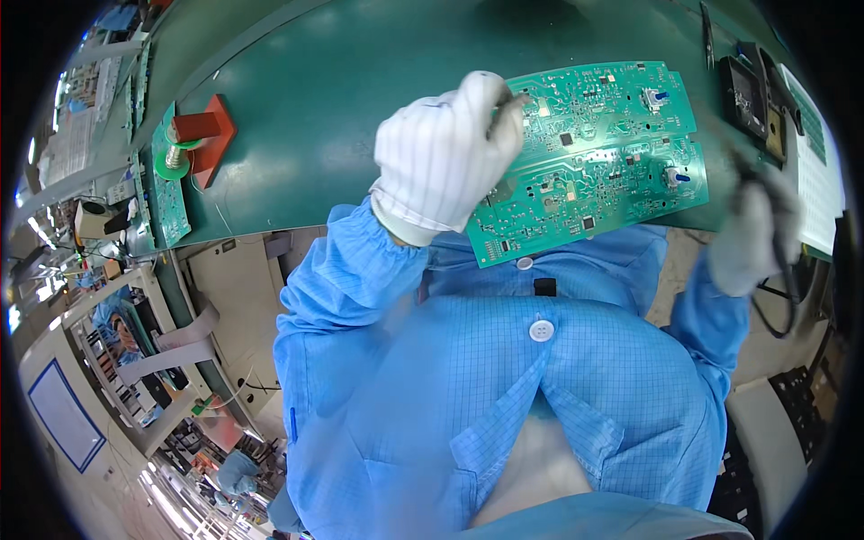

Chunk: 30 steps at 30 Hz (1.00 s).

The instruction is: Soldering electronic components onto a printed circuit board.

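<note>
My left hand (450, 153), in a white striped glove, is over the left part of a green circuit board (621, 121). Its thumb and fingers are pinched together; whatever they hold is hidden or too small to name. The panel has two similar halves with small chips, each with a blue-shafted rotary part (655, 97) near its right end. Its near edge reaches past the table edge. My right hand (760, 234), also gloved and blurred by motion, grips a dark soldering iron (749, 171) with a black cord, right of the board and apart from it.
A red stand with a solder wire spool (173, 160) sits at the table's left, beside another green board strip (168, 202). A black holder (754, 101) and white sheets (814, 171) lie at the right. Tweezers-like dark tool (707, 36) lies at the far right.
</note>
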Tool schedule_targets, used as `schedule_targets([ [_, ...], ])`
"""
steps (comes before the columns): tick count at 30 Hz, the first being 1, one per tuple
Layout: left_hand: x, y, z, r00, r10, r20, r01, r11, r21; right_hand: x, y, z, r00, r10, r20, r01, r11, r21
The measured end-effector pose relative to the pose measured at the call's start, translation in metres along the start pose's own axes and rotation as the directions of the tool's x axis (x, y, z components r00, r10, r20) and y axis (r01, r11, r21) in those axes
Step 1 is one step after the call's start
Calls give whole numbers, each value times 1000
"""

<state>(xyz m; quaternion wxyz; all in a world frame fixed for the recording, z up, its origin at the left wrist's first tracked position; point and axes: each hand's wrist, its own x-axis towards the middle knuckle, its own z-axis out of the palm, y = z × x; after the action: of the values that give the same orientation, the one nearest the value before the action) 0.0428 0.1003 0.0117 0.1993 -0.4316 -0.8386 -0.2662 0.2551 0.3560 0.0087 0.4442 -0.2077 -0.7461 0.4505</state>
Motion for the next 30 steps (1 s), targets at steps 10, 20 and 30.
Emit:
schedule_targets([
  [10,-8,3,16,994,107,22,-107,994,36,-38,-25,82,911,-292,292,351,920,-173],
  [20,-7,4,14,990,100,95,-110,988,106,-47,-20,81,955,-55,291,105,981,-160],
  [30,61,-46,3,560,55,827,208,957,-204,-52,-17,65,923,331,198,-374,893,250],
])
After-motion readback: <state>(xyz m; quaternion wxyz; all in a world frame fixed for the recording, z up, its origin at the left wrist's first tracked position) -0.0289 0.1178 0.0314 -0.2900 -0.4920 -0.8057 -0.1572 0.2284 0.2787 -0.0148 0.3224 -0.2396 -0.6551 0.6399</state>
